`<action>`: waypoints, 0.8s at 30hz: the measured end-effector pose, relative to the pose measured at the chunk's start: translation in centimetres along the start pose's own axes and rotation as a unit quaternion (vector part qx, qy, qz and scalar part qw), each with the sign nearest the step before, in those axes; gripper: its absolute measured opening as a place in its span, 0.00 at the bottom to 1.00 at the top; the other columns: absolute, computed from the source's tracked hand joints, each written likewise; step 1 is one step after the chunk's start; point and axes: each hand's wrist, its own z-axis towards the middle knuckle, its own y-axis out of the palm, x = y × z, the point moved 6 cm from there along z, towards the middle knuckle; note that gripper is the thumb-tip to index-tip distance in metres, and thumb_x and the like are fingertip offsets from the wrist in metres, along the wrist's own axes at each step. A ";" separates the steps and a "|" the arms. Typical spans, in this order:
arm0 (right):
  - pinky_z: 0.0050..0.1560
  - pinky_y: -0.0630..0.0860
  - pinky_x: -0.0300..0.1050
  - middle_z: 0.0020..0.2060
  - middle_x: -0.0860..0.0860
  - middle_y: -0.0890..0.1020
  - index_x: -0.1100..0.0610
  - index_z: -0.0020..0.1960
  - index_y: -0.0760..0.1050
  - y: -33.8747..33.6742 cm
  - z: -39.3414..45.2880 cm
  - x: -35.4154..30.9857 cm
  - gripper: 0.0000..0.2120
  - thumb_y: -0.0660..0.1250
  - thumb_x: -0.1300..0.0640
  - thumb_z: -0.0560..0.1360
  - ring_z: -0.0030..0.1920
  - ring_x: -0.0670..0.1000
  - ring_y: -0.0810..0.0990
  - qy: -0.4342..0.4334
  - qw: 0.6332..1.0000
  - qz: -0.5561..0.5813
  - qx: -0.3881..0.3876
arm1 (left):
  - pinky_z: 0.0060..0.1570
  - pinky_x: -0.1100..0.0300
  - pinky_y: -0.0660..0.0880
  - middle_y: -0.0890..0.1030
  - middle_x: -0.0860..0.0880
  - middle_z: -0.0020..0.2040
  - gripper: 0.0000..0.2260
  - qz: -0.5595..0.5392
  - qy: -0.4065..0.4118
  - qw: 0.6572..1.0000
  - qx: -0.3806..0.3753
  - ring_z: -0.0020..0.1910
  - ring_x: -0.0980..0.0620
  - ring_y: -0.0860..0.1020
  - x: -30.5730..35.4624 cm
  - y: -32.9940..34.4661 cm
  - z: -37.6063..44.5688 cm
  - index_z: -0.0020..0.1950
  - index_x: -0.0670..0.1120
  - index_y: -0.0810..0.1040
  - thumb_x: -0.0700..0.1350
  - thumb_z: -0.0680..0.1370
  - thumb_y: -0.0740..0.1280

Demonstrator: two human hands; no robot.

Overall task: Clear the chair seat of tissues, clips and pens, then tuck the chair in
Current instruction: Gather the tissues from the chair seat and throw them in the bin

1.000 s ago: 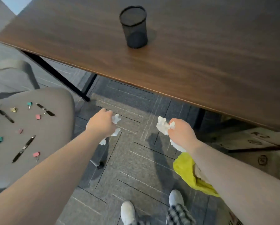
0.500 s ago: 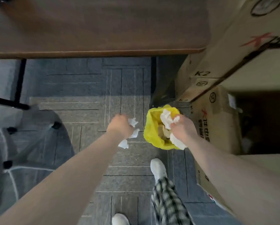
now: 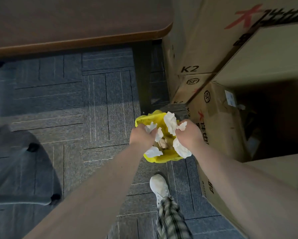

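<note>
Your left hand (image 3: 141, 135) and right hand (image 3: 189, 135) each have fingers clamped on crumpled white tissues (image 3: 170, 124), wads bulging out on both sides of each fist, directly over the yellow-lined bin (image 3: 141, 120) beside the cardboard boxes (image 3: 213, 118).

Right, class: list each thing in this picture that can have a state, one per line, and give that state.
left hand: closed on crumpled tissues, over the bin
right hand: closed on crumpled tissues, over the bin
tissues: crumpled, held, not yet dropped
yellow-lined bin: open, some rubbish inside
cardboard box: top open, interior dark
desk: the part in view is bare
</note>
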 end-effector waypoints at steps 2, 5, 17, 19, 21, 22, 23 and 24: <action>0.50 0.72 0.46 0.54 0.57 0.80 0.59 0.58 0.72 0.4 0.6 0.1 0.11 0.63 0.57 0.77 0.55 0.59 0.78 0.003 1.000 0.023 -0.002 | 0.46 0.53 0.76 0.75 0.42 0.62 0.25 -0.016 -0.008 1.000 -0.004 0.55 0.40 0.80 0.1 0.8 0.6 0.65 0.42 0.69 0.58 0.76 0.64; 0.48 0.71 0.44 0.55 0.56 0.79 0.58 0.61 0.71 1.2 1.4 0.0 0.14 0.63 0.56 0.77 0.56 0.58 0.78 0.007 0.999 0.041 -0.009 | 0.52 0.52 0.75 0.72 0.42 0.64 0.25 -0.064 -0.023 0.998 -0.017 0.60 0.41 0.75 0.1 1.9 1.2 0.67 0.42 0.68 0.55 0.76 0.65; 0.55 0.76 0.49 0.62 0.56 0.77 0.53 0.69 0.66 3.0 2.2 0.3 0.22 0.65 0.56 0.76 0.58 0.59 0.78 0.002 0.999 0.020 -0.044 | 0.65 0.50 0.72 0.70 0.50 0.57 0.21 -0.236 -0.070 0.963 -0.113 0.62 0.45 0.72 -0.7 4.4 2.5 0.73 0.50 0.65 0.47 0.80 0.61; 0.52 0.78 0.50 0.59 0.56 0.78 0.53 0.67 0.68 3.1 2.1 0.3 0.20 0.65 0.57 0.76 0.55 0.59 0.79 0.005 0.999 0.007 -0.044 | 0.58 0.58 0.73 0.74 0.50 0.54 0.16 -0.267 -0.085 0.950 -0.141 0.55 0.48 0.74 -0.7 4.7 2.3 0.69 0.50 0.68 0.46 0.81 0.59; 0.51 0.79 0.51 0.57 0.55 0.79 0.53 0.65 0.69 3.2 2.2 0.4 0.17 0.64 0.57 0.76 0.53 0.59 0.79 0.005 0.999 0.000 -0.038 | 0.63 0.58 0.71 0.75 0.49 0.60 0.15 -0.270 -0.080 0.948 -0.152 0.58 0.49 0.74 -0.7 4.9 2.3 0.68 0.50 0.69 0.44 0.82 0.57; 0.51 0.78 0.50 0.56 0.55 0.79 0.53 0.64 0.70 3.3 2.3 0.5 0.16 0.64 0.57 0.76 0.53 0.58 0.79 0.004 0.999 -0.005 -0.036 | 0.67 0.55 0.68 0.74 0.47 0.62 0.15 -0.262 -0.070 0.951 -0.147 0.61 0.48 0.72 -0.8 4.9 2.4 0.68 0.48 0.69 0.44 0.82 0.57; 0.51 0.78 0.49 0.56 0.55 0.79 0.53 0.64 0.70 3.4 2.3 0.6 0.16 0.63 0.57 0.77 0.52 0.58 0.79 0.004 0.999 -0.013 -0.035 | 0.69 0.53 0.66 0.73 0.46 0.63 0.14 -0.254 -0.065 0.954 -0.147 0.61 0.47 0.71 -1.0 5.1 2.8 0.67 0.47 0.70 0.44 0.82 0.57; 0.51 0.78 0.48 0.57 0.55 0.79 0.53 0.64 0.70 3.5 2.4 0.7 0.16 0.63 0.56 0.77 0.52 0.57 0.79 0.005 0.999 -0.020 -0.035 | 0.70 0.53 0.65 0.72 0.46 0.63 0.13 -0.248 -0.053 0.956 -0.144 0.62 0.46 0.71 -1.2 5.1 3.0 0.66 0.47 0.71 0.43 0.82 0.57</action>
